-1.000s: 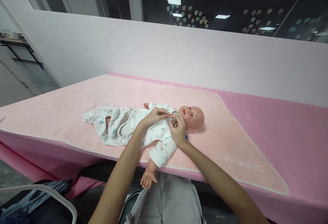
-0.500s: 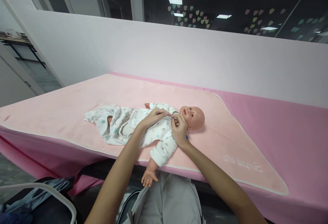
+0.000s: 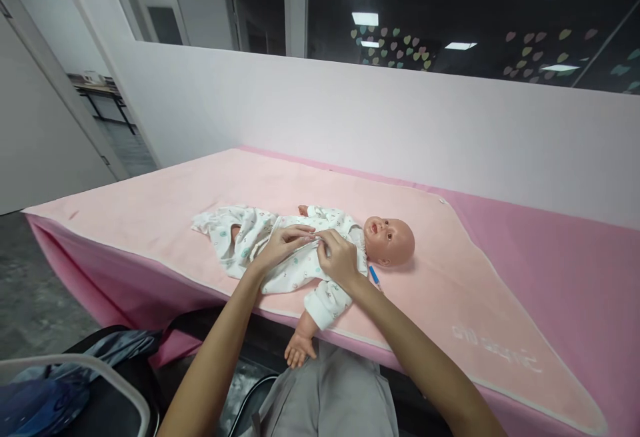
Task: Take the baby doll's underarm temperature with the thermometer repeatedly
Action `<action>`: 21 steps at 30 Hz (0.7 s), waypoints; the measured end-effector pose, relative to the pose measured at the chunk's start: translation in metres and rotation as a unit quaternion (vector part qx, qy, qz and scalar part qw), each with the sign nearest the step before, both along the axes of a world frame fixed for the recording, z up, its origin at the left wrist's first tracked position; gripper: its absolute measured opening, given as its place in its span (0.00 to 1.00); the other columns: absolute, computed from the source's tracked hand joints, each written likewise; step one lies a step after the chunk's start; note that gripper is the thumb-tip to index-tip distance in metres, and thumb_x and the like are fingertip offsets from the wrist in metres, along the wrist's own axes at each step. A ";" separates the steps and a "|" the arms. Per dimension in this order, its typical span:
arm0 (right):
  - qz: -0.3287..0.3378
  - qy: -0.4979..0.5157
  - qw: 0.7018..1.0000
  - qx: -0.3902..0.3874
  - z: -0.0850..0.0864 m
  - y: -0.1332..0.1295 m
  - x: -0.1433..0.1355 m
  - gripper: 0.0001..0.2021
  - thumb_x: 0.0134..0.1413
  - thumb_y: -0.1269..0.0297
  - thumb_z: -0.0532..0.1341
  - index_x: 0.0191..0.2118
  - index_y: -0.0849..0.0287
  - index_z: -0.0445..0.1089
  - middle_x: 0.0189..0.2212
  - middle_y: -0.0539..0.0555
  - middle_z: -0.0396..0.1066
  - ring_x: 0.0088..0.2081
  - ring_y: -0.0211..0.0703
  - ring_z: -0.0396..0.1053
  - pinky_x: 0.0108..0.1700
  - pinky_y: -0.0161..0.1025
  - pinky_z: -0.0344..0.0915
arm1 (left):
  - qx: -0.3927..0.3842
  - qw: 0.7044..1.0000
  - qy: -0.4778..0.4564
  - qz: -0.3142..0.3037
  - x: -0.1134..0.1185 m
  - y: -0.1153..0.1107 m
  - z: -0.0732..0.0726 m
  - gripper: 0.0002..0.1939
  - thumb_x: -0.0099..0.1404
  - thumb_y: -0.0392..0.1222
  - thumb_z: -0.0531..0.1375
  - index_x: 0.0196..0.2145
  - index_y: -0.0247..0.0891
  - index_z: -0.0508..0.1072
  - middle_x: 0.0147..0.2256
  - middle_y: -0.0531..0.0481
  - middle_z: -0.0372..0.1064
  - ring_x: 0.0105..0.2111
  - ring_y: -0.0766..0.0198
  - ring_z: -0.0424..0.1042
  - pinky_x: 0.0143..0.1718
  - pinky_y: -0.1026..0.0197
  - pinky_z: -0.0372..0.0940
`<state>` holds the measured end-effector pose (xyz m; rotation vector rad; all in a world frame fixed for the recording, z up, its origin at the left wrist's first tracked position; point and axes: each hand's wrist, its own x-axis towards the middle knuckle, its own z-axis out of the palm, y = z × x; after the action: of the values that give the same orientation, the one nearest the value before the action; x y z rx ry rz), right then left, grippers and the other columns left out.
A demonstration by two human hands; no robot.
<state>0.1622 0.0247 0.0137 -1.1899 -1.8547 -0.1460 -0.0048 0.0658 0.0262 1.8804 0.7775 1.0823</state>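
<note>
A baby doll [image 3: 389, 242] lies on its back, its head to the right. It wears a white printed romper [image 3: 293, 276] with long sleeves, and one arm hangs over the front table edge. Over the romper's front, my left hand [image 3: 284, 245] has its fingers together and its thumb against the cloth. My right hand [image 3: 340, 260] is closed with bent fingers at the chest. The fingertips of both hands nearly meet on the fabric there; the exact bit they pinch is too small to make out. A slim blue stick-like item [image 3: 375, 275] lies beside the doll's shoulder, near my right wrist.
The doll rests on a pale pink mat [image 3: 450, 290] spread over a pink tablecloth [image 3: 565, 250]. A white partition [image 3: 350, 117] rises behind the table, with dark glass above. At the lower left stands a chair [image 3: 115, 377] with a bag and cloth on it.
Both hands have shifted from the doll's neckline down to the middle of its chest. The blue item shows more fully beside the shoulder. My view has turned slightly to the left.
</note>
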 end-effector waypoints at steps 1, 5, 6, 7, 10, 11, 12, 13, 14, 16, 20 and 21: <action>0.001 0.004 1.000 0.008 -0.002 0.000 0.001 0.12 0.54 0.73 0.51 0.40 0.57 0.69 0.35 0.51 0.72 0.36 0.38 0.70 0.37 0.31 0.63 | 0.008 1.000 0.008 -0.005 0.000 -0.002 0.000 0.13 0.58 0.48 0.61 0.36 0.39 0.78 0.47 0.44 0.70 0.48 0.55 0.67 0.50 0.55 0.61; 0.005 0.028 0.999 0.033 -0.006 0.000 0.004 0.13 0.53 0.74 0.50 0.39 0.58 0.69 0.34 0.52 0.72 0.34 0.37 0.70 0.36 0.32 0.63 | 0.041 0.998 0.048 -0.002 0.004 -0.006 0.002 0.13 0.56 0.47 0.63 0.38 0.41 0.78 0.47 0.43 0.69 0.48 0.54 0.67 0.48 0.55 0.63; 0.006 0.030 0.999 0.037 -0.006 0.000 0.004 0.13 0.53 0.74 0.50 0.39 0.58 0.69 0.33 0.52 0.72 0.34 0.37 0.70 0.36 0.32 0.63 | 0.053 0.997 0.057 0.003 0.005 -0.007 0.002 0.13 0.56 0.47 0.63 0.38 0.41 0.78 0.46 0.44 0.69 0.48 0.55 0.67 0.49 0.54 0.63; 0.007 0.031 0.999 0.039 -0.006 0.000 0.004 0.13 0.53 0.74 0.50 0.39 0.57 0.69 0.33 0.52 0.72 0.34 0.38 0.70 0.35 0.32 0.63 | 0.065 0.996 0.067 0.009 0.006 -0.007 0.002 0.13 0.56 0.47 0.63 0.39 0.42 0.78 0.46 0.44 0.69 0.47 0.55 0.67 0.49 0.54 0.62; 0.007 0.031 0.999 0.037 -0.007 0.001 0.004 0.12 0.53 0.74 0.51 0.38 0.57 0.70 0.33 0.52 0.72 0.33 0.38 0.69 0.34 0.32 0.63 | 0.099 0.991 0.082 0.023 0.008 -0.007 0.002 0.13 0.54 0.47 0.64 0.38 0.44 0.78 0.45 0.46 0.70 0.47 0.55 0.67 0.50 0.53 0.61; 0.007 0.031 0.999 0.036 -0.007 0.002 0.004 0.12 0.53 0.74 0.51 0.38 0.57 0.70 0.33 0.52 0.72 0.33 0.38 0.69 0.34 0.32 0.63 | 0.106 0.991 0.083 0.024 0.008 -0.007 0.001 0.14 0.54 0.47 0.64 0.38 0.44 0.78 0.44 0.46 0.70 0.46 0.55 0.67 0.50 0.53 0.61; 0.008 0.032 0.999 0.035 -0.007 0.002 0.004 0.12 0.53 0.74 0.51 0.38 0.57 0.70 0.33 0.52 0.72 0.33 0.38 0.69 0.35 0.32 0.63 | 0.110 0.990 0.081 0.023 0.008 -0.007 0.001 0.14 0.54 0.47 0.64 0.39 0.44 0.78 0.44 0.46 0.70 0.46 0.55 0.67 0.50 0.53 0.61; 0.009 0.033 0.999 0.036 -0.007 0.002 0.004 0.12 0.53 0.74 0.51 0.38 0.57 0.69 0.33 0.52 0.72 0.33 0.38 0.69 0.35 0.32 0.63 | 0.110 0.991 0.077 0.019 0.008 -0.007 0.000 0.13 0.55 0.47 0.64 0.38 0.43 0.78 0.44 0.45 0.70 0.46 0.55 0.68 0.50 0.54 0.61; 0.011 0.034 0.999 0.037 -0.007 0.002 0.005 0.12 0.53 0.74 0.51 0.39 0.57 0.69 0.33 0.52 0.72 0.34 0.38 0.69 0.35 0.32 0.63 | 0.105 0.992 0.072 0.017 0.008 -0.006 0.000 0.13 0.55 0.47 0.63 0.38 0.42 0.78 0.44 0.45 0.70 0.46 0.56 0.68 0.49 0.54 0.62; 0.015 0.036 0.998 0.041 -0.007 0.002 0.005 0.12 0.54 0.74 0.51 0.39 0.58 0.69 0.34 0.52 0.72 0.35 0.38 0.69 0.36 0.32 0.63 | 0.086 0.995 0.056 0.019 0.006 -0.005 -0.002 0.11 0.57 0.47 0.62 0.36 0.40 0.78 0.44 0.44 0.71 0.45 0.56 0.68 0.48 0.55 0.63; 0.012 0.033 0.998 0.050 -0.008 0.003 0.005 0.12 0.56 0.74 0.50 0.39 0.58 0.68 0.35 0.51 0.72 0.35 0.38 0.70 0.36 0.32 0.62 | 0.067 0.997 0.044 0.022 0.005 -0.004 -0.003 0.12 0.58 0.47 0.61 0.37 0.39 0.78 0.44 0.43 0.70 0.45 0.56 0.68 0.46 0.56 0.64; 0.010 0.031 0.998 0.051 -0.008 0.004 0.005 0.12 0.56 0.74 0.50 0.39 0.58 0.68 0.35 0.51 0.72 0.35 0.38 0.70 0.36 0.32 0.62 | 0.073 0.996 0.050 0.022 0.005 -0.004 -0.003 0.12 0.59 0.47 0.60 0.38 0.39 0.77 0.45 0.43 0.69 0.46 0.56 0.68 0.47 0.55 0.63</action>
<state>0.1673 0.0284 0.0057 -1.0934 -1.7829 -0.1888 0.0000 0.0617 0.0234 2.0620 0.8179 1.1049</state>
